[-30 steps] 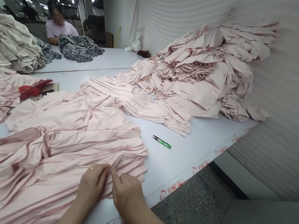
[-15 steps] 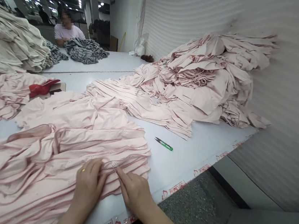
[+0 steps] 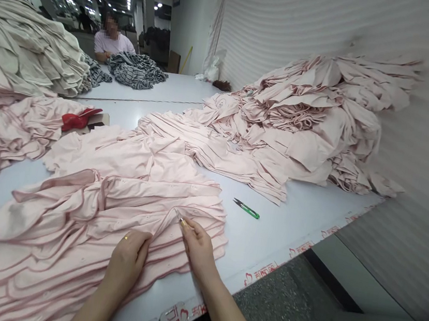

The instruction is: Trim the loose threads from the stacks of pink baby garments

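Observation:
A stack of pale pink buttoned garments [image 3: 106,210] lies spread on the white table [image 3: 289,216] in front of me. My left hand [image 3: 128,256], with a ring on one finger, rests closed on the top garment and presses the cloth down. My right hand [image 3: 196,244] pinches the garment's front edge near a button and lifts it into a small ridge. A green thread snip [image 3: 246,209] lies on the bare table to the right of the stack, apart from both hands.
A large heap of pink garments [image 3: 313,120] fills the back right against the ribbed wall. More pink and cream piles [image 3: 18,69] sit at the left, with a red item [image 3: 77,118] beside them. A seated person [image 3: 112,41] handles striped clothes [image 3: 135,70] far back. The table edge runs close on the right.
My right hand has moved forward along the garment's front edge and raised it in a pinch. My left hand has stayed on the cloth, its fingers curling. The camera has turned slightly left.

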`<state>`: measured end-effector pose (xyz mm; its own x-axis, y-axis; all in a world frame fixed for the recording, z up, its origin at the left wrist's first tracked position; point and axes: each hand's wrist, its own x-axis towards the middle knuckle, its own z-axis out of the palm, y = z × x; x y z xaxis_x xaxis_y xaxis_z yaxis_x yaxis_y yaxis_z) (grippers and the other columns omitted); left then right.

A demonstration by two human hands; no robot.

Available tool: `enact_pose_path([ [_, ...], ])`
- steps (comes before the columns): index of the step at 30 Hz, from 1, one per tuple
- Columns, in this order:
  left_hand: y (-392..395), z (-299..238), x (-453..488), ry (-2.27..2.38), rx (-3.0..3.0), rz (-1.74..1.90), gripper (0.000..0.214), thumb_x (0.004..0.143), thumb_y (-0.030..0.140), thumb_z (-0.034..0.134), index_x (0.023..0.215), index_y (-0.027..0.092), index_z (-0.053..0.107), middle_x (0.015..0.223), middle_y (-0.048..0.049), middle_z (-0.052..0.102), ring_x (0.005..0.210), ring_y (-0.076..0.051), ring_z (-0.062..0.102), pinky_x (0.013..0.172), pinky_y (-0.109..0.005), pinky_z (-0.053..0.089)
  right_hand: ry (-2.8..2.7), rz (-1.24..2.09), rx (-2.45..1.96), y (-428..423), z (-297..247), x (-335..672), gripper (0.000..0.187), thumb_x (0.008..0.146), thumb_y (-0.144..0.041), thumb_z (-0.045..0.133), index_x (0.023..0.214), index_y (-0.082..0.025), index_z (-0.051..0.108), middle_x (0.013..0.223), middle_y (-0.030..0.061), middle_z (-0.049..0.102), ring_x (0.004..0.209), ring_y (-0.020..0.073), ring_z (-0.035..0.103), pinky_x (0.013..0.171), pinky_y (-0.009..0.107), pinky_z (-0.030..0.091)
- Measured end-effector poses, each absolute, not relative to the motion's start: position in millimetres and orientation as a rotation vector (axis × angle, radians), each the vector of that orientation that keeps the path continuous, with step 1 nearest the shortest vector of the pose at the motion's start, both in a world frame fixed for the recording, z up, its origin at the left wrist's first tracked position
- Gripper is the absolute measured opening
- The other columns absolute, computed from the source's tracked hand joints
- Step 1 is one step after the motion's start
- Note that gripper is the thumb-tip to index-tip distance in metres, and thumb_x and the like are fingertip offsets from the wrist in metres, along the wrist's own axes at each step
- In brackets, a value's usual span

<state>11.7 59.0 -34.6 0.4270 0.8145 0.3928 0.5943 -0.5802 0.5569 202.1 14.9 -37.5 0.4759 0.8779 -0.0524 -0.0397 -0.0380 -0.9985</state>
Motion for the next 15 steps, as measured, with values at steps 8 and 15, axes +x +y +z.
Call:
enact_pose_path([
  [8,61,-41,10,1.304,2.097,0.913,0.018,0.087,0.029,0.050,0.087,0.023,0.067,0.084,-0.0004,0.073,0.081,-0.017,0.067,0.073,-0.030,0.052,-1.362,0.713,-1.447,-6,-1,205,0.029,0.091,-0.037,0.055,0.111,-0.021,0.069,0.083,0.0055,0.070,0.078,0.0182,0.066,0.069,0.026,0.050],
  [15,55,-40,12,1.112,2.351,1.066,0.016,0.091,0.020,0.049,0.091,0.022,0.065,0.081,0.0013,0.071,0.077,-0.014,0.064,0.070,-0.026,0.050,-2.128,0.056,-1.888,-28,-24,160,0.045,0.086,-0.014,0.055,0.131,-0.015,0.058,0.076,0.0078,0.067,0.066,0.0215,0.063,0.058,0.028,0.044],
])
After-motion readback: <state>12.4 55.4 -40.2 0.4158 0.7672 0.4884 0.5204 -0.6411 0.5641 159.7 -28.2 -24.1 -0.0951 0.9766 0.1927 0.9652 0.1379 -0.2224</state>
